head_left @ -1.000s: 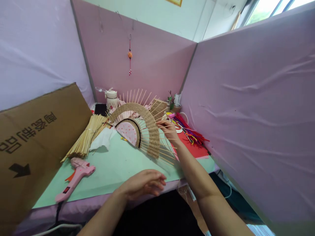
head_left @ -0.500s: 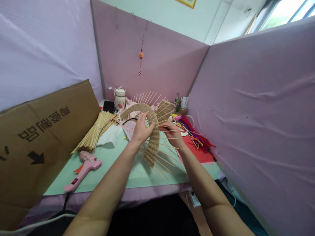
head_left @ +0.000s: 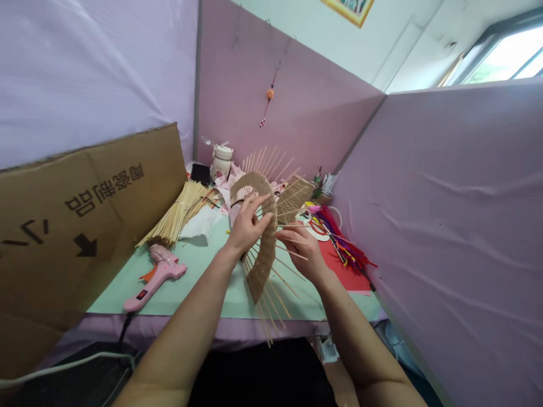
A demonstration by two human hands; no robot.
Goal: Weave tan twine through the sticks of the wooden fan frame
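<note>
Head camera: A left hand (head_left: 247, 226), half open, braced a woven fan (head_left: 266, 254) above the table's (head_left: 231, 308) near edge, while the right hand (head_left: 306, 250) pinched a stick (head_left: 297, 226). The fan had just tipped steeper, apparently bringing its rim within easier reach.

Both forearms reach forward from the lower edge, bare and angled inward. The left hand (head_left: 247, 225) is raised, back upward, fingers spread and pointing right, thumb apart beneath them. Just beside it, the right hand (head_left: 300, 246) turns leftward, its fingers bent and drawn together near the thumb, wrist slightly lower.
</note>
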